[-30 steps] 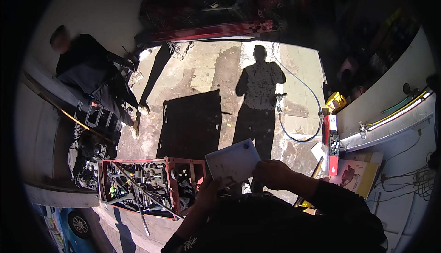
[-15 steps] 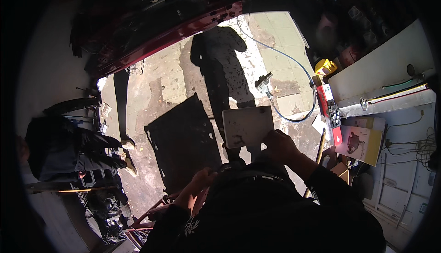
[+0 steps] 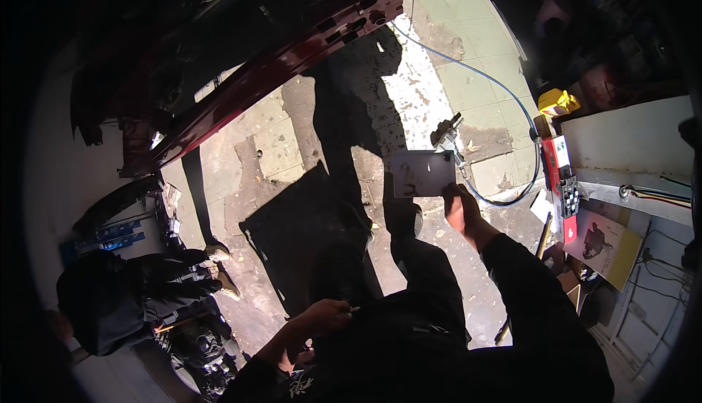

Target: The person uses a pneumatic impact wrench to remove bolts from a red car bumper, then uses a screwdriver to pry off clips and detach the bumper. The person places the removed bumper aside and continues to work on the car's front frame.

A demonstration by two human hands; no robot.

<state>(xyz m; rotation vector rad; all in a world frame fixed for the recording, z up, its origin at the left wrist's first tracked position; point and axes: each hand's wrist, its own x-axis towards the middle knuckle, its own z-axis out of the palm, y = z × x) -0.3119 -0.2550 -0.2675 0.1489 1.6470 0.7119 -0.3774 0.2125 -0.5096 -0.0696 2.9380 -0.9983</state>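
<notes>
Right hand [image 3: 461, 211] out ahead of the body, forearm in a dark sleeve; thumb and fingers closed on the lower right corner of a pale flat rectangular piece [image 3: 424, 172], with dark smudges toward its lower left; the piece is held up above the floor [image 3: 274, 147], well apart from the left hand; left hand [image 3: 327, 317] low, near the waist, fingers curled; a small pale spot shows at the fingertips, cannot tell whether they grip anything; beyond the pale piece, partly covered by it in this view, a dark-headed tool [image 3: 447, 135] lies on the floor beside a looping blue hose [image 3: 503, 203]; a long red bar [image 3: 292, 70] slants across the upper part of the view; at right, a yellow object [image 3: 557, 102], a red box [image 3: 569, 230] and a printed panel [image 3: 596, 240] near the wall; at left, a co-worker [image 3: 102, 300] in dark clothing, pale shoes [image 3: 217, 252] on the floor; strong sun patches, deep shadows between.
</notes>
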